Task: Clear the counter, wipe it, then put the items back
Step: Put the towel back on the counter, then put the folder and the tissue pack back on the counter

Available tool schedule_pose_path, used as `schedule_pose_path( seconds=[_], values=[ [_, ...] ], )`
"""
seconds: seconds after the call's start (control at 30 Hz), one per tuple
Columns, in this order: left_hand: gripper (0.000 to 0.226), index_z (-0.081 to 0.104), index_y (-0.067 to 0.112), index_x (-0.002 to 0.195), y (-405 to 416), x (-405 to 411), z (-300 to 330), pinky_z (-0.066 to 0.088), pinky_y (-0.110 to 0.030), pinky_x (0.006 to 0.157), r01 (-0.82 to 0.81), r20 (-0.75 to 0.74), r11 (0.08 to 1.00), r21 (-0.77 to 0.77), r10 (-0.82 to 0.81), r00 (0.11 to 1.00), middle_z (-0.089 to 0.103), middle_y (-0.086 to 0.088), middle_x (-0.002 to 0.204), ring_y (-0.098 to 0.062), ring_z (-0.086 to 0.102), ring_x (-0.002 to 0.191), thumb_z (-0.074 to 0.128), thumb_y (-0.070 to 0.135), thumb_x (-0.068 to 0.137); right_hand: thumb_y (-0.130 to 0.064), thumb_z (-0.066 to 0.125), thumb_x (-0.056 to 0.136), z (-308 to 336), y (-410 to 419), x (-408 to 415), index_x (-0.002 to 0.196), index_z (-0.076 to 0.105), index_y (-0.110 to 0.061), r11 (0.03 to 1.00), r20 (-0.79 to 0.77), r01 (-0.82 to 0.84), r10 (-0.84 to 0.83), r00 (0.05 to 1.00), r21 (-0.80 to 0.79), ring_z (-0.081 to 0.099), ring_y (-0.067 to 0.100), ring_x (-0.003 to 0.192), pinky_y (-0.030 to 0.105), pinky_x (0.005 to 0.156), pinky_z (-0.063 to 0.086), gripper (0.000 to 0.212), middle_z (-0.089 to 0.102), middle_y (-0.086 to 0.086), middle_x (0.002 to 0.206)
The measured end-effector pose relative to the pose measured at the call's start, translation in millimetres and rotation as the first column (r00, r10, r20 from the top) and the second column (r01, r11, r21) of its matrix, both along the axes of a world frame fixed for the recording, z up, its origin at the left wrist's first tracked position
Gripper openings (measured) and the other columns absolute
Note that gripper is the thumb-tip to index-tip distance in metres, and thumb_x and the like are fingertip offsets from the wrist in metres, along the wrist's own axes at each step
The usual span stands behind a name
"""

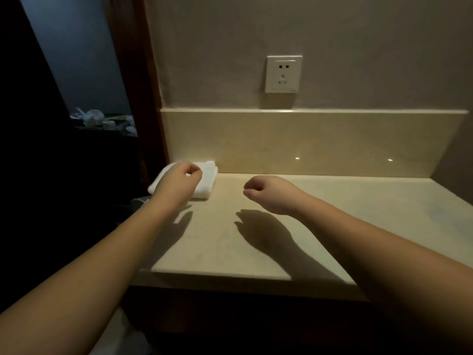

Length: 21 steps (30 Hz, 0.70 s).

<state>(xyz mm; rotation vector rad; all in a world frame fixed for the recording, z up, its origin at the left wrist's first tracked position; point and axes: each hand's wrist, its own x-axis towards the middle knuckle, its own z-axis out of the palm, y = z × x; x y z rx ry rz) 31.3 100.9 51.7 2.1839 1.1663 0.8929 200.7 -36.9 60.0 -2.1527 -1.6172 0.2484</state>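
A folded white towel (204, 180) lies flat at the back left corner of the counter (332, 213), against the backsplash (307, 142); its long axis runs from the near left toward the far right, along the counter's left edge; the left hand (179, 178) hovers over it, wrist bent down, fingers loosely curled, holding nothing; the right hand (268, 192) hangs above the counter's middle, likewise limp and loosely curled, empty; both forearms reach forward; a wall socket (283, 74) sits above.

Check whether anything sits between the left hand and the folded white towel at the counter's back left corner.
Nothing visible does. The left hand hangs over the towel, fingers loosely curled and holding nothing. The right hand is off to the side over bare counter, away from the towel.
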Motion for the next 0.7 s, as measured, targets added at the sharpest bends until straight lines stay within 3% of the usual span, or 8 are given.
schedule_pose_path(
  seconds=[0.1, 0.23, 0.37, 0.47, 0.6, 0.7],
  values=[
    [0.017, 0.066, 0.019, 0.103, -69, 19, 3, 0.038, -0.026, 0.066, 0.108, 0.079, 0.994, -0.005, -0.107, 0.991, 0.062, 0.004, 0.1, -0.012, 0.054, 0.081, 0.053, 0.027, 0.097, -0.036, 0.048, 0.097, -2, -70, 14, 0.12, 0.063, -0.019, 0.999, 0.05, 0.019, -0.02, 0.999, 0.032, 0.057, 0.016, 0.108, 0.026, 0.087, 0.042, 0.033, 0.064, -0.003, 0.121],
    [0.016, 0.067, 0.025, 0.103, -166, 46, -8, 0.041, -0.023, 0.071, 0.262, 0.143, 0.965, -0.03, -0.255, 0.956, 0.062, 0.015, 0.097, 0.001, 0.055, 0.087, 0.052, 0.027, 0.097, -0.037, 0.046, 0.098, -10, -175, 34, 0.123, 0.061, -0.02, 0.998, 0.114, 0.053, -0.056, 0.992, 0.024, 0.056, 0.012, 0.107, 0.026, 0.088, 0.044, 0.034, 0.063, -0.005, 0.121],
    [0.015, 0.068, 0.027, 0.1, -256, 74, -24, 0.043, -0.021, 0.071, 0.387, 0.181, 0.918, -0.086, -0.368, 0.912, 0.066, 0.015, 0.094, -0.003, 0.06, 0.088, 0.053, 0.028, 0.096, -0.038, 0.048, 0.097, -23, -285, 51, 0.125, 0.06, -0.022, 0.99, 0.113, 0.14, -0.142, 0.983, 0.024, 0.054, 0.009, 0.111, 0.023, 0.088, 0.04, 0.034, 0.061, -0.007, 0.123],
    [0.015, 0.068, 0.028, 0.101, -317, 99, -41, 0.045, -0.022, 0.07, 0.479, 0.141, 0.866, -0.141, -0.461, 0.876, 0.067, 0.012, 0.092, -0.005, 0.061, 0.087, 0.054, 0.03, 0.097, -0.036, 0.052, 0.095, -41, -367, 61, 0.124, 0.06, -0.021, 0.971, 0.091, 0.232, -0.236, 0.967, 0.051, 0.054, 0.01, 0.114, 0.022, 0.09, 0.039, 0.033, 0.061, -0.007, 0.122],
    [0.011, 0.067, 0.032, 0.097, -392, 133, -67, 0.038, -0.025, 0.058, 0.569, 0.046, 0.805, -0.167, -0.57, 0.82, 0.063, 0.008, 0.08, -0.002, 0.053, 0.064, 0.057, 0.031, 0.096, -0.037, 0.05, 0.096, -72, -461, 72, 0.128, 0.057, -0.024, 0.934, 0.047, 0.353, -0.35, 0.935, -0.054, 0.052, 0.009, 0.115, 0.024, 0.095, 0.042, 0.035, 0.057, -0.009, 0.125],
    [0.013, 0.065, 0.033, 0.105, -446, 158, -85, 0.038, -0.022, 0.061, 0.64, -0.061, 0.747, -0.18, -0.658, 0.75, 0.06, 0.014, 0.089, -0.002, 0.054, 0.076, 0.055, 0.034, 0.097, -0.038, 0.049, 0.097, -100, -526, 77, 0.13, 0.055, -0.024, 0.883, -0.021, 0.456, -0.461, 0.887, -0.113, 0.052, 0.009, 0.115, 0.022, 0.092, 0.043, 0.037, 0.056, -0.01, 0.124]
  ],
)
